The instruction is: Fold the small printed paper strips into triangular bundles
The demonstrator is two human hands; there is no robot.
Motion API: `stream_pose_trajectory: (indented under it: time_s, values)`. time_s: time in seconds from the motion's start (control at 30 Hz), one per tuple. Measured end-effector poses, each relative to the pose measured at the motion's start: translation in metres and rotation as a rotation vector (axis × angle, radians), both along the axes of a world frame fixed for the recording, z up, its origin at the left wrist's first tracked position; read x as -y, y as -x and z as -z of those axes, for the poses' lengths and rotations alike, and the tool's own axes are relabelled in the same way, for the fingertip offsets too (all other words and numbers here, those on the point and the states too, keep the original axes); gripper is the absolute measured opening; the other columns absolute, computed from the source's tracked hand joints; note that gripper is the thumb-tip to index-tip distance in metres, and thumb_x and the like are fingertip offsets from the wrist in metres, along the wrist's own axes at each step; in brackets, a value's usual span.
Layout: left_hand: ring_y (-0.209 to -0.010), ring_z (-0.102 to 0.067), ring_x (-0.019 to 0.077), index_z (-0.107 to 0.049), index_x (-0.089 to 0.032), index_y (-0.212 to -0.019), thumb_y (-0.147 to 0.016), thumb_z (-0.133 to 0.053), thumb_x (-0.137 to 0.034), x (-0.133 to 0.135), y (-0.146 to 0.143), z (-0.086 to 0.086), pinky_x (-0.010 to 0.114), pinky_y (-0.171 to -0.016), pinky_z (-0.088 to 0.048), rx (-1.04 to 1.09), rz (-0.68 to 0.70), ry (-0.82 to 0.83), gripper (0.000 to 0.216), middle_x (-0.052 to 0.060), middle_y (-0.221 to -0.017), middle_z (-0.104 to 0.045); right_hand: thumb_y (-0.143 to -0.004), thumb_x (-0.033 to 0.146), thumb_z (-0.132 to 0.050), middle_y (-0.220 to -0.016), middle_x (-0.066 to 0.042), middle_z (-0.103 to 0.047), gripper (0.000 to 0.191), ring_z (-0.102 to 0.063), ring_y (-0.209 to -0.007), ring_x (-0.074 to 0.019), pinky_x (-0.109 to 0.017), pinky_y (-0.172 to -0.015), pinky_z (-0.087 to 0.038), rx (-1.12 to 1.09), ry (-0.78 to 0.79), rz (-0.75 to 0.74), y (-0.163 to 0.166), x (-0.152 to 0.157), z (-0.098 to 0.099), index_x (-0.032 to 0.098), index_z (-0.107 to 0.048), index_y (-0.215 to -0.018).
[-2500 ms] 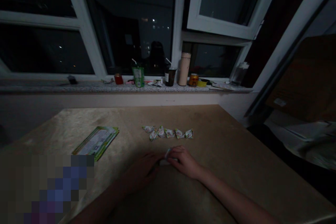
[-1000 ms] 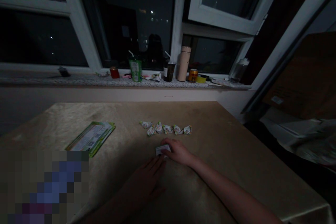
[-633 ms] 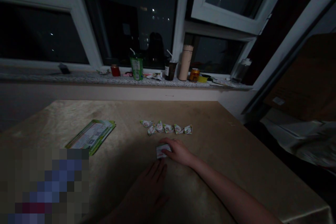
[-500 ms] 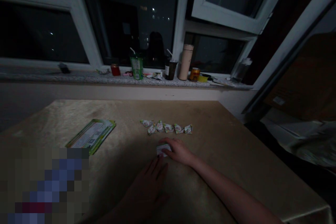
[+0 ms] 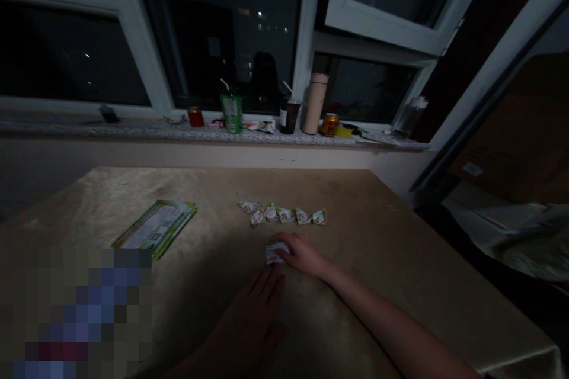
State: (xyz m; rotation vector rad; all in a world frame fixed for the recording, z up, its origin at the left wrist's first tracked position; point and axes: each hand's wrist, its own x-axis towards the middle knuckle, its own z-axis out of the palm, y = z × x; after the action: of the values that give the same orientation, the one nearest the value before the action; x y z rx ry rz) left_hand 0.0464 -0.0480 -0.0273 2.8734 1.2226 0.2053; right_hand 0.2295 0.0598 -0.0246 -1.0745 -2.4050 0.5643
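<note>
Six wrapped candies (image 5: 285, 215) lie just beyond the right hand (image 5: 303, 253), which I see pinching a small printed packet (image 5: 271, 254) between thumb and fingers; the left hand (image 5: 249, 311) lies flattened, released, fingertips near that packet.

dim light | white-framed window (image 5: 231, 29) — dark | pale wall (image 5: 240, 155) | tan table (image 5: 355, 201)

Around the middle of the view, the small paper (image 5: 271, 254) at six o'clock is whitish with thin lines. Closer in, the wrapped pieces (image 5: 285, 215) are white patterned with green. At eight, the flat packet (image 5: 153, 226) is bright green around a pale panel. The tall bottle (image 5: 315, 106) at one is peach; the jar (image 5: 195, 118) at ten, red. The tablecloth (image 5: 355, 213) is plain beige; the sill (image 5: 146, 128), speckled grey.
</note>
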Motion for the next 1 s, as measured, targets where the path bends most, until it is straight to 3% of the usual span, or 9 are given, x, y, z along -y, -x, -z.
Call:
stream_pose_trajectory:
  time_s: [0.27, 0.57, 0.7, 0.83, 1.0]
  values:
    - [-0.133, -0.033, 0.0348, -0.038, -0.018, -0.139, -0.083, -0.059, -0.042, -0.001, 0.005, 0.007, 0.048, -0.104, -0.036, 0.119, -0.037, -0.016, 0.065, 0.015, -0.149, -0.029, -0.083, 0.018, -0.055, -0.104, -0.003, -0.069, 0.033, -0.065, -0.090, -0.0195, -0.028, -0.081, -0.045, 0.011, -0.014, 0.004, 0.000, 0.000, 0.001, 0.023, -0.058, -0.115]
    - [-0.130, -0.036, 0.0370, -0.041, -0.018, -0.138, -0.079, -0.062, -0.045, -0.002, 0.003, -0.006, 0.052, -0.104, -0.034, 0.123, -0.043, 0.027, 0.068, 0.015, -0.147, -0.034, -0.081, 0.016, -0.055, -0.103, -0.004, -0.068, 0.033, -0.064, -0.093, -0.0198, -0.029, -0.081, -0.045, -0.063, 0.013, -0.018, 0.000, -0.002, 0.005, 0.023, -0.059, -0.113]
    - [-0.131, -0.035, 0.0371, -0.038, -0.015, -0.139, -0.079, -0.062, -0.044, -0.002, 0.001, -0.008, 0.052, -0.103, -0.035, 0.074, -0.055, 0.071, 0.071, 0.020, -0.147, -0.032, -0.081, 0.015, -0.056, -0.096, -0.004, -0.068, 0.031, -0.063, -0.085, -0.0180, -0.027, -0.076, -0.046, -0.140, 0.072, -0.039, -0.002, -0.001, 0.003, 0.020, -0.060, -0.111]
    - [-0.132, -0.033, 0.0369, -0.036, -0.014, -0.141, -0.079, -0.063, -0.042, -0.002, -0.001, -0.009, 0.051, -0.104, -0.034, 0.053, -0.086, 0.103, 0.073, 0.020, -0.148, -0.028, -0.076, 0.015, -0.064, -0.102, -0.005, -0.064, 0.033, -0.060, -0.091, -0.0176, -0.028, -0.079, -0.045, -0.269, 0.118, -0.056, -0.009, -0.004, 0.000, 0.018, -0.060, -0.109]
    - [-0.132, -0.034, 0.0364, -0.038, -0.014, -0.139, -0.081, -0.059, -0.045, -0.003, -0.002, -0.011, 0.052, -0.102, -0.035, 0.038, -0.074, 0.098, 0.070, 0.021, -0.146, -0.033, -0.071, 0.015, -0.071, -0.102, -0.004, -0.061, 0.038, -0.057, -0.089, -0.0162, -0.026, -0.076, -0.045, -0.286, 0.261, -0.155, -0.021, -0.011, -0.006, 0.017, -0.061, -0.108]
